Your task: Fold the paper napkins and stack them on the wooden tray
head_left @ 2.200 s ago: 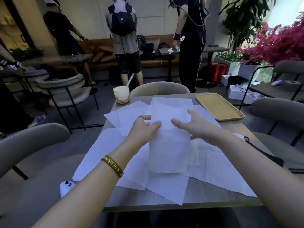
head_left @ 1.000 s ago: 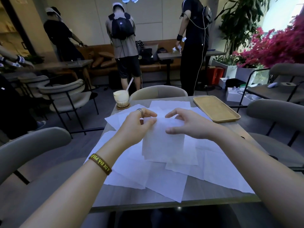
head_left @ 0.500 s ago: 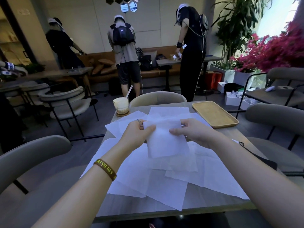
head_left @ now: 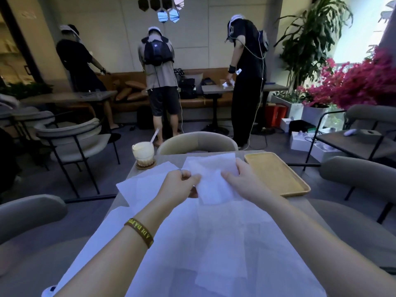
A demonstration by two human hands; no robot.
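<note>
A small folded white napkin (head_left: 213, 188) hangs in the air above the table, held between both hands. My left hand (head_left: 179, 184) pinches its left edge and my right hand (head_left: 243, 183) grips its right edge. Under them several unfolded white napkins (head_left: 192, 243) lie spread and overlapping over most of the grey table (head_left: 300, 205). The wooden tray (head_left: 276, 173) lies at the table's far right with nothing on it, just right of my right hand.
An iced drink with a straw (head_left: 143, 155) stands on a coaster at the far left corner. A beige chair back (head_left: 197, 141) is behind the table, more chairs stand left and right. Three people stand at the back by a bench.
The long napkin strip has been folded down to a small square and lifted off the pile. Both hands have risen with it and shifted slightly toward the far side.
</note>
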